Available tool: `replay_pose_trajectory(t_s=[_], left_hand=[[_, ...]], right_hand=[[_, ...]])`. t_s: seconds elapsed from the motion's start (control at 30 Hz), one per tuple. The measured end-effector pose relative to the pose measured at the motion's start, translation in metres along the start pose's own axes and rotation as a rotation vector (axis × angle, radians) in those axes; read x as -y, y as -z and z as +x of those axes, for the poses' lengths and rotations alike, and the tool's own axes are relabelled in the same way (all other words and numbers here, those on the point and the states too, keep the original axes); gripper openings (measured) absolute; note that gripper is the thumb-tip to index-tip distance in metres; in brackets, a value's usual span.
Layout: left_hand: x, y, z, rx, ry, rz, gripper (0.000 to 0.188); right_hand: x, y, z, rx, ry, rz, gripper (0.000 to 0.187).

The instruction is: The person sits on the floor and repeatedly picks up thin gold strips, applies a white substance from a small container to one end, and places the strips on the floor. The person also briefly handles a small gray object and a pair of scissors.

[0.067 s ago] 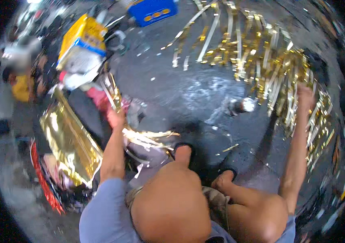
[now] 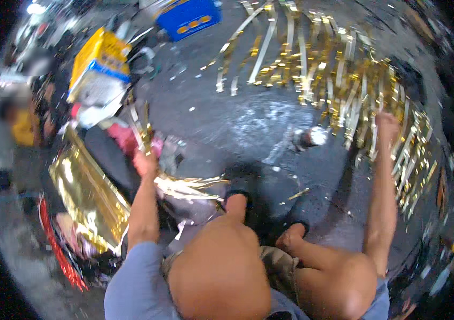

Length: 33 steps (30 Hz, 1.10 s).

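- Two bare hands: left hand, right hand.
- One blue crate at the floor's far edge.
- One yellow-and-blue carton.
- One folded gold foil sheet.
- Gold foil strips: too many to count.
- Two feet in dark sandals.

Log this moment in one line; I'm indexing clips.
left hand: grips gold foil strips | right hand: on gold fringe | dark floor

Shiny gold strips fan over the dark grey floor, and a mirror-gold foil sheet lies beside a red rim. The crate is blue with orange marks; the box is yellow and blue.
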State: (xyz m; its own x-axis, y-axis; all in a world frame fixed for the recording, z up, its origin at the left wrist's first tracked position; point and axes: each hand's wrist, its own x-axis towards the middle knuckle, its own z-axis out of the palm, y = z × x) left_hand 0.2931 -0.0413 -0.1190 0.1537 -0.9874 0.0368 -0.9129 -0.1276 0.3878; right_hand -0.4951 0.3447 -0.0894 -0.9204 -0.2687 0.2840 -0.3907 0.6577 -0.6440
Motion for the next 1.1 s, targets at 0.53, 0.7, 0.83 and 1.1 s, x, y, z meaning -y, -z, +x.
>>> replay_pose_trajectory(t_s=[0.53, 0.7, 0.83, 1.1], left_hand=[[-0.131, 0.125, -0.074, 0.209, -0.634, 0.486, 0.075], [-0.141, 0.078, -0.11, 0.516, -0.709, 0.577, 0.099], [-0.212, 0.051, -0.103, 0.368, -0.812, 0.05, 0.065], [-0.292, -0.064, -0.122, 0.74, -1.11, 0.021, 0.036]], right_hand=[[0.142, -0.011, -0.227, 0.532, -0.21, 0.454, 0.026], [0.206, 0.002, -0.248, 0.809, -0.105, 0.304, 0.064], [0.225, 0.002, -0.245, 0.785, 0.07, 0.205, 0.094], [0.235, -0.029, -0.256, 0.55, 0.052, 0.224, 0.065]])
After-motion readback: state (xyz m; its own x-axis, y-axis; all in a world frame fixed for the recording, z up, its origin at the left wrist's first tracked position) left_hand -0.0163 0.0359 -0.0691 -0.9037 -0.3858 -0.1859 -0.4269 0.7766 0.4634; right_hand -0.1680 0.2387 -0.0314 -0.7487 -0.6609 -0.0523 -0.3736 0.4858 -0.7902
